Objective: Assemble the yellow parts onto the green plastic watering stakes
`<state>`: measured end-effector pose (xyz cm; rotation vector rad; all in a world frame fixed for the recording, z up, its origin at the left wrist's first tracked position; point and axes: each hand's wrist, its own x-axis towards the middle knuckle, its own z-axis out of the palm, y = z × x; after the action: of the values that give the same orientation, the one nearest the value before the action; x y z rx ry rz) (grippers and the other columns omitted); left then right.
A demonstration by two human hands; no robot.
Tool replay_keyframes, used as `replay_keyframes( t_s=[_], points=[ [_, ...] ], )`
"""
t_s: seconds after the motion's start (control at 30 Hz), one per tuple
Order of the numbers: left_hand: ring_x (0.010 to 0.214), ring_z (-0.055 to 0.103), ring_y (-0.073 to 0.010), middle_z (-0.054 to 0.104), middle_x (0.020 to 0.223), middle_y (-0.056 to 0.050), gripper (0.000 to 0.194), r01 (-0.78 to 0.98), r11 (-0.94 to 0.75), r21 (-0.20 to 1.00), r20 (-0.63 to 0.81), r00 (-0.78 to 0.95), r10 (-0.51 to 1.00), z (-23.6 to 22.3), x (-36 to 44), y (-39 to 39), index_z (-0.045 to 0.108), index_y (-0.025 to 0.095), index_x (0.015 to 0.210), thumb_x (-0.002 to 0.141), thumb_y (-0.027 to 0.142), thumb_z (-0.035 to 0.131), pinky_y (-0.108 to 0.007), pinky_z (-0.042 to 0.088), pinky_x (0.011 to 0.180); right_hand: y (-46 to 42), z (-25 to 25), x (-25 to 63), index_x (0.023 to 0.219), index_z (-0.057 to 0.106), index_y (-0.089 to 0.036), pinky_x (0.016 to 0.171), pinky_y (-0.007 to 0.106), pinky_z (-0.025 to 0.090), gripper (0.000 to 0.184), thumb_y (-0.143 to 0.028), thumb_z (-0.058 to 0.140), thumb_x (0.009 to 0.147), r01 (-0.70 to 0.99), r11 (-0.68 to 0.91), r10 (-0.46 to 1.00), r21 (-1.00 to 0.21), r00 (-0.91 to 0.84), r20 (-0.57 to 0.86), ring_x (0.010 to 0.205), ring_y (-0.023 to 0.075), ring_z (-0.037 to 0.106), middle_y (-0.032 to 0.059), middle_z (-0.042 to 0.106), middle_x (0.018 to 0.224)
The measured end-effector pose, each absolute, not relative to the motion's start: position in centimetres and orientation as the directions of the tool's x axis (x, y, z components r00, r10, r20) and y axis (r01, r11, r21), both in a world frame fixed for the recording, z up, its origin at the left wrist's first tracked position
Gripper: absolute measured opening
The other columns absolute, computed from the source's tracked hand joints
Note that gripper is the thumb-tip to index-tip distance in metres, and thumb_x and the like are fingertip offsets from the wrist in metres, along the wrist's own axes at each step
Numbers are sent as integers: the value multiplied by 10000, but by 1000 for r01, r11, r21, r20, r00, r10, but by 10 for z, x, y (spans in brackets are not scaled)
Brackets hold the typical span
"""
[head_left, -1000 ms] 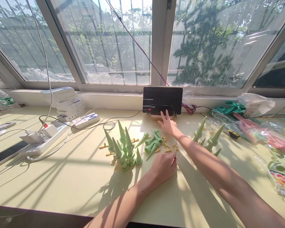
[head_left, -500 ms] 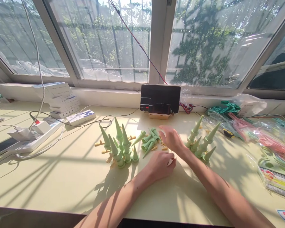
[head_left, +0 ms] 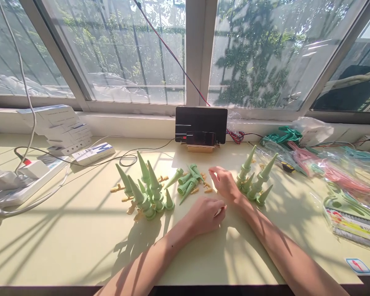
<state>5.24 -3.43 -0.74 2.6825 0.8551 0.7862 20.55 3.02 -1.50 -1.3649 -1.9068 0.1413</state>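
My left hand [head_left: 206, 214] rests on the pale green table [head_left: 80, 246], fingers curled loosely; whether anything is in them I cannot make out. My right hand [head_left: 224, 183] hovers just above it with fingers bent and partly apart, beside small yellow pegs [head_left: 207, 188]. Lying green cone spikes [head_left: 188, 181] sit just left of my right hand. A cluster of upright green cones [head_left: 144, 189] stands further left. Another upright group of cones [head_left: 255, 179] stands right of my right hand.
A black screen [head_left: 201, 123] with a phone on a wooden stand [head_left: 200, 140] leans at the window sill. A power strip with cables [head_left: 21, 181] and stacked white boxes [head_left: 61, 127] lie left. Plastic bags of pink and green parts [head_left: 327, 168] fill the right side.
My right hand drew back from the phone at the sill to the yellow pegs beside the lying cones. My left hand stayed on the table. The view shifted slightly right.
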Motion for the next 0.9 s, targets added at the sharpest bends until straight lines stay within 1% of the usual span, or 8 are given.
replay_keyframes(
  t_s=[0.13,0.33,0.47,0.57,0.73,0.9],
  points=[
    [461,287,-96,393,496,34,325,457,-812,362,421,697,580,-8,53,-33,474,179,568,892,153,471,-276,217,492,26,-14,201,1087,672,-186,717,286,470,275,-330,460,988,770,419,860,-481,-167,481,713,175,615,65,703,989],
    [457,310,-98,430,501,27,292,469,-807,360,369,723,585,-7,52,-31,498,177,564,853,135,501,-284,213,489,22,-14,194,1025,703,-222,682,258,429,232,-385,555,951,843,371,897,-389,-217,385,758,163,596,32,654,916],
    [466,338,-97,470,517,20,277,462,-804,375,353,731,584,-7,52,-30,496,176,561,833,122,507,-282,220,498,23,-11,191,992,691,-220,659,254,401,209,-378,565,942,882,324,923,-343,-214,320,747,159,589,28,656,917],
    [465,323,-95,472,513,22,276,459,-807,372,353,734,581,-7,52,-30,474,176,555,823,114,507,-281,204,498,23,-9,189,966,683,-208,639,258,376,209,-380,567,941,899,312,930,-308,-224,290,726,160,582,33,659,906],
    [464,306,-96,464,504,24,277,467,-807,361,348,736,581,-7,52,-30,450,177,554,819,115,501,-284,185,504,24,-7,188,979,677,-210,622,260,345,198,-356,546,955,905,330,925,-268,-254,281,733,162,588,36,664,921],
    [469,263,-99,433,491,35,301,475,-798,371,362,718,595,-7,51,-30,413,180,551,834,124,502,-284,183,496,24,-8,188,910,665,-197,611,262,328,183,-305,526,959,918,327,925,-225,-263,274,731,165,594,35,659,891]
  ],
)
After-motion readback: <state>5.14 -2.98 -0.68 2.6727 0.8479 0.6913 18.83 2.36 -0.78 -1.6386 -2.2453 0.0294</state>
